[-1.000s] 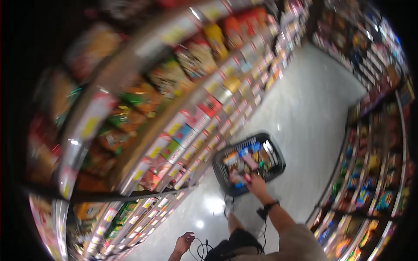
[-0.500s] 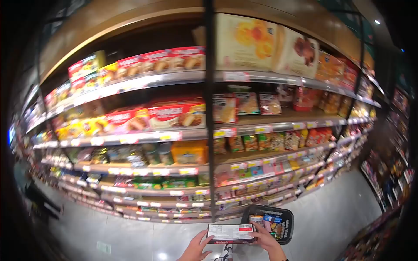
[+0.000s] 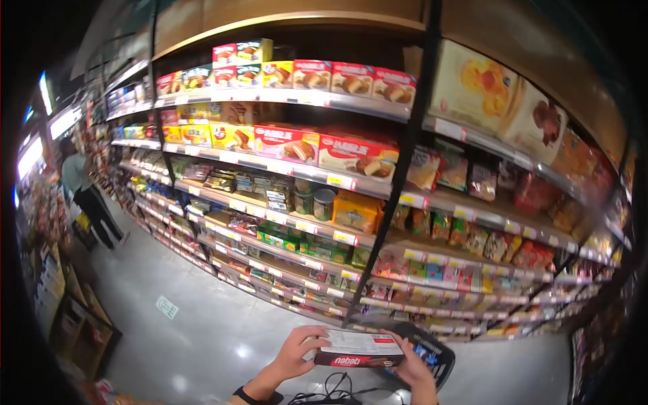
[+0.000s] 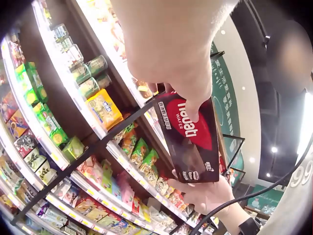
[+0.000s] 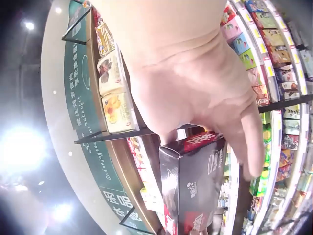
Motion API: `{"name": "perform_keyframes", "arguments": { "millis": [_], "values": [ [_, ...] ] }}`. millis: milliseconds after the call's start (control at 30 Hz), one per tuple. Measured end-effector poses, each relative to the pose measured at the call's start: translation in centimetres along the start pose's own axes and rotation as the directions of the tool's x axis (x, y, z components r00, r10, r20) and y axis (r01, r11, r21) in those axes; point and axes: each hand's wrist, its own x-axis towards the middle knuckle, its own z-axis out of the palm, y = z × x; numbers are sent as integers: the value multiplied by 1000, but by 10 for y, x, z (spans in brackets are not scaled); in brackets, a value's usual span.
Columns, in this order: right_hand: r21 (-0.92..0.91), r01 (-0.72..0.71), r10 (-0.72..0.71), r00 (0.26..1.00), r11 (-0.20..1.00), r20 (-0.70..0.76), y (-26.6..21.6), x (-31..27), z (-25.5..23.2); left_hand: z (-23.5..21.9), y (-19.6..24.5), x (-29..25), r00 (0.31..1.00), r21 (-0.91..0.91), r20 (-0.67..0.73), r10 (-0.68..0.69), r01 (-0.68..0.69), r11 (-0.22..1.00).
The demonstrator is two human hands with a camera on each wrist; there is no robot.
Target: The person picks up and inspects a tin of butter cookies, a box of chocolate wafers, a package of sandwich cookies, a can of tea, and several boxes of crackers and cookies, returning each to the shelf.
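Head view: you've got the wafer box (image 3: pixel 358 349) at 6 o'clock, left hand (image 3: pixel 299 351) and right hand (image 3: pixel 413 368) both gripping its ends, basket (image 3: pixel 432 354) just behind. Wrist views: same box (image 4: pixel 190 139), fingers (image 5: pixel 252 142) wrapped round it. Picked up, not shelved yet.

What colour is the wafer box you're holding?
The wafer box is dark brown with a red patch; the left wrist view shows it best.
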Motion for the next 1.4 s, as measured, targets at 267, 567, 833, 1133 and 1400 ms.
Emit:
{"name": "perform_keyframes", "arguments": {
  "millis": [267,567,833,1133,1400],
  "values": [
    [-66,295,-288,952,953,104,-40,31,-6,53,39,8,893,-304,-66,-446,408,861],
    [76,473,-478,876,878,68,-68,23,7,77,80,32,834,-453,-230,-501,364,814],
    [-345,701,-699,698,624,156,-78,13,-4,84,85,57,704,-642,-180,-687,445,624],
    [-457,662,-746,666,593,-3,-70,-3,4,78,53,48,768,-647,-14,-640,481,591],
    [-195,604,-608,793,773,41,-43,44,73,-4,57,23,904,-324,-97,-417,368,872]
  ]
}}
